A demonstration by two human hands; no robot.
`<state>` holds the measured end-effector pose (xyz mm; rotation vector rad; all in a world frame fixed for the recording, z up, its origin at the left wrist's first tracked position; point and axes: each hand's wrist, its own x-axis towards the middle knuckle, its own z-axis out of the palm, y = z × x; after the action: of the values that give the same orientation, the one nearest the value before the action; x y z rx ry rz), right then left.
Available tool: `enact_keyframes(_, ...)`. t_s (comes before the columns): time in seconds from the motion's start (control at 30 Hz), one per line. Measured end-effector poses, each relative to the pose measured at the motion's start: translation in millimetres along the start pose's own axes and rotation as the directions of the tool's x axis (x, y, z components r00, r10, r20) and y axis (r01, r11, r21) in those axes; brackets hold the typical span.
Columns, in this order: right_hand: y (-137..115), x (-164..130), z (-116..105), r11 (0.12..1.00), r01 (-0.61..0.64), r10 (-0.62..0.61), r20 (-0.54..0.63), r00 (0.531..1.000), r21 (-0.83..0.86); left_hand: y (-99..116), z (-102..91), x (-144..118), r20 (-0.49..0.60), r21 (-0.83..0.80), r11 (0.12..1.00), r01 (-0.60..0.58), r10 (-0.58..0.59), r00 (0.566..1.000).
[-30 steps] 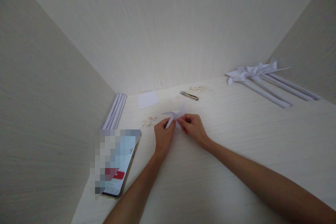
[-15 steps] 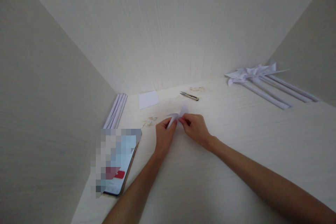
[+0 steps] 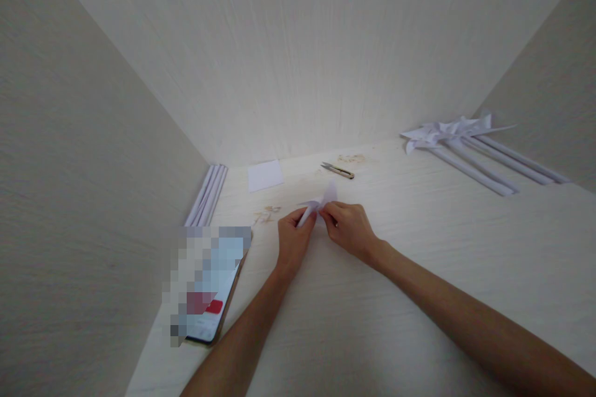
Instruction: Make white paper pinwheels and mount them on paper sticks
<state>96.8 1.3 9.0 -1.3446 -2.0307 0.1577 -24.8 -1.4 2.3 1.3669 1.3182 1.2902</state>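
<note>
White desk (image 3: pixel 419 273): phone (image 3: pixel 212 285), snips (image 3: pixel 338 169), pinwheels (image 3: pixel 459 139).

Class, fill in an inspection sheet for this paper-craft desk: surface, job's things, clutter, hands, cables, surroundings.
Surface: pale wood-grain desk.
Job's things: small folded white paper piece, pinched by both hands.
Clutter: phone, paper tubes, white square sheet, snips, finished paper pinwheels, small scraps.
Hands: left hand and right hand both grip the paper.
Cables: nothing seen.
Surroundings: pale panels on three sides; two items hang above.
</note>
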Motion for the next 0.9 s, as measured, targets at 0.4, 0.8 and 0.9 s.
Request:
enact_keyframes(0.4, 2.1, -0.9, 5.4, 0.994, -0.062, 0.068, -0.057, 0.996, 0.093, 3.4, 0.2, -2.0, -0.039, 0.029, 1.000, -0.002, 0.003, 0.999)
enact_keyframes(0.8, -2.0, 6.4, 5.9, 0.887, -0.326, 0.322, 0.070, 0.944, 0.327, 3.5, -0.4, -1.7, -0.052, 0.061, 0.998, 0.002, 0.002, 0.999)
enact_keyframes(0.9, 0.2, -0.2, 5.8, 0.992, -0.096, 0.099, -0.039, 0.994, 0.079, 3.5, 0.2, -1.4, -0.049, 0.048, 0.999, -0.001, 0.003, 0.999)
